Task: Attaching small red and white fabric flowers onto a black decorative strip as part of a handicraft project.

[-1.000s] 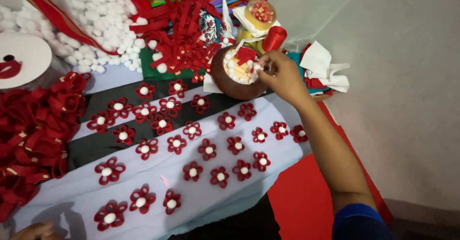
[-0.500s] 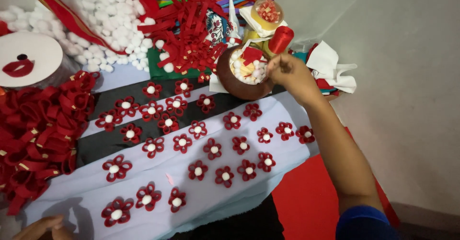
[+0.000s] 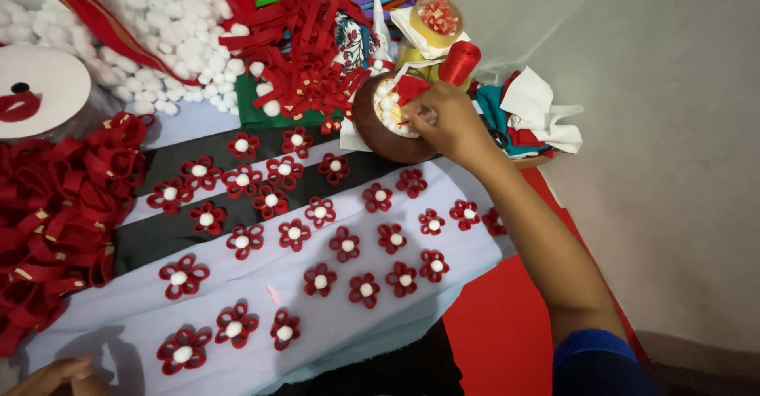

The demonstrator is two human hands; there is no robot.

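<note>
While the right hand [image 3: 443,119] dips its pinched fingertips into the brown bowl [image 3: 380,139] at the far side, closing narrowly on the small white cotton balls [image 3: 388,103] inside, only the left hand's [image 3: 55,376] fingertips show at the near left edge; I cannot tell its grip. Such balls are probably feather-light, soft and compressible, best nipped gently between two fingertips.

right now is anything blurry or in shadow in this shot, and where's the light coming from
Head view: the flowers on the cloth are sharp and evenly lit; the right hand over the bowl is slightly soft; the left hand, cut off at the bottom edge, throws a dim shadow up the cloth, so light seems to come from behind the camera; no glare.
</note>
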